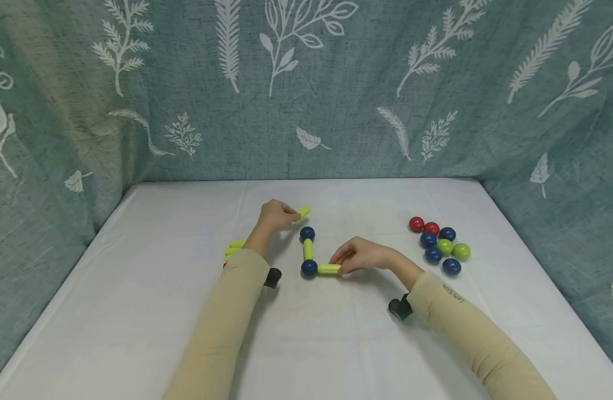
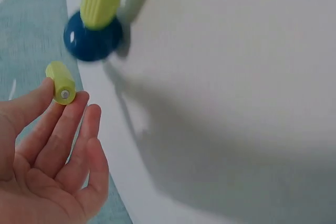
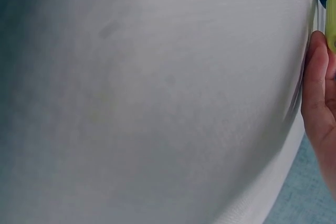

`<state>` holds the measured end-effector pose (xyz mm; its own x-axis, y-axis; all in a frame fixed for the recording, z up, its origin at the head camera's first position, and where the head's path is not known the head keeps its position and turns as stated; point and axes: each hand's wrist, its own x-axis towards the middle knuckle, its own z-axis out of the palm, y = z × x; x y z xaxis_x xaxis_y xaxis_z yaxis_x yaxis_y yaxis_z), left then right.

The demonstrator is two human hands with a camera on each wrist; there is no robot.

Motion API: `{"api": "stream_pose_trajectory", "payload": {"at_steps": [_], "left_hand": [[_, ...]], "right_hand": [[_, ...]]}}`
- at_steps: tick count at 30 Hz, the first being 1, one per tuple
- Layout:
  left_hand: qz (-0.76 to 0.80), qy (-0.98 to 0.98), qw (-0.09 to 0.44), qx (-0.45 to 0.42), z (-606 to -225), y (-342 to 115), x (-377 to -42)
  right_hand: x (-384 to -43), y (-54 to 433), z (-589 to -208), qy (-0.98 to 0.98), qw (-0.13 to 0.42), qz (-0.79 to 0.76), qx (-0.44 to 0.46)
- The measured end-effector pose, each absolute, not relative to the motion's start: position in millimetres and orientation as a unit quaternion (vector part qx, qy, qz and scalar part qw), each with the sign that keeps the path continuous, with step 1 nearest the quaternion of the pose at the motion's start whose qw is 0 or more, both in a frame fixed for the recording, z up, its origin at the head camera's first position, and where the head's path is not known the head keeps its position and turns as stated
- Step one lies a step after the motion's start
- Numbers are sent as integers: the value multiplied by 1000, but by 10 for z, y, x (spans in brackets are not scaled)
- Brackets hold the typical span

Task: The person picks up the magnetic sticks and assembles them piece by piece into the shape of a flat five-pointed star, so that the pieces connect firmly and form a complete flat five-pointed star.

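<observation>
My left hand [image 1: 276, 215] pinches a yellow-green magnetic rod [image 1: 304, 211] between thumb and fingertips, held up just beyond the far blue ball [image 1: 307, 233]. In the left wrist view, a small metal disc shows in the end of that rod [image 2: 62, 80]. From the far ball an upright-lying rod [image 1: 308, 250] runs toward me to a near blue ball [image 1: 309, 269]. A further rod [image 1: 327, 269] extends rightward from the near ball, and my right hand [image 1: 362, 254] grips its free end. The right wrist view catches only part of this hand [image 3: 319, 98] at its edge.
Several red, blue and green balls [image 1: 444, 246] lie grouped on the right of the white table [image 1: 356, 344]. More yellow-green rods [image 1: 236, 244] are partly hidden behind the left forearm, with a bit of red beside them. A patterned curtain [image 1: 336, 133] hangs behind the table.
</observation>
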<state>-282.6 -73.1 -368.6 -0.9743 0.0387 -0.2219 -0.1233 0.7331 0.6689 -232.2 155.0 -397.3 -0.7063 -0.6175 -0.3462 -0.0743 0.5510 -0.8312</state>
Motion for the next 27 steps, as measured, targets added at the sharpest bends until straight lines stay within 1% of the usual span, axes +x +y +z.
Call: {"api": "stream_pose_trajectory", "payload": {"at_steps": [4,14,20,27], "left_hand": [[371,922,102,-33,-3743,-590,-2822],[359,926,114,-25,-3886,-427,-2804],[350,928,118,-39,-3891,-431,-2774],[363,919,146,-41,-3873,-506,-2749]], "right_hand": [[-2330,1548,-3969,820,321,-423,-214],[-2324,1543,-3961,816,326,-424,-219],[-2334,1549,-3961,822,324,-418,-213],[-2358,1601,-3939,830,315,-410,-209]]}}
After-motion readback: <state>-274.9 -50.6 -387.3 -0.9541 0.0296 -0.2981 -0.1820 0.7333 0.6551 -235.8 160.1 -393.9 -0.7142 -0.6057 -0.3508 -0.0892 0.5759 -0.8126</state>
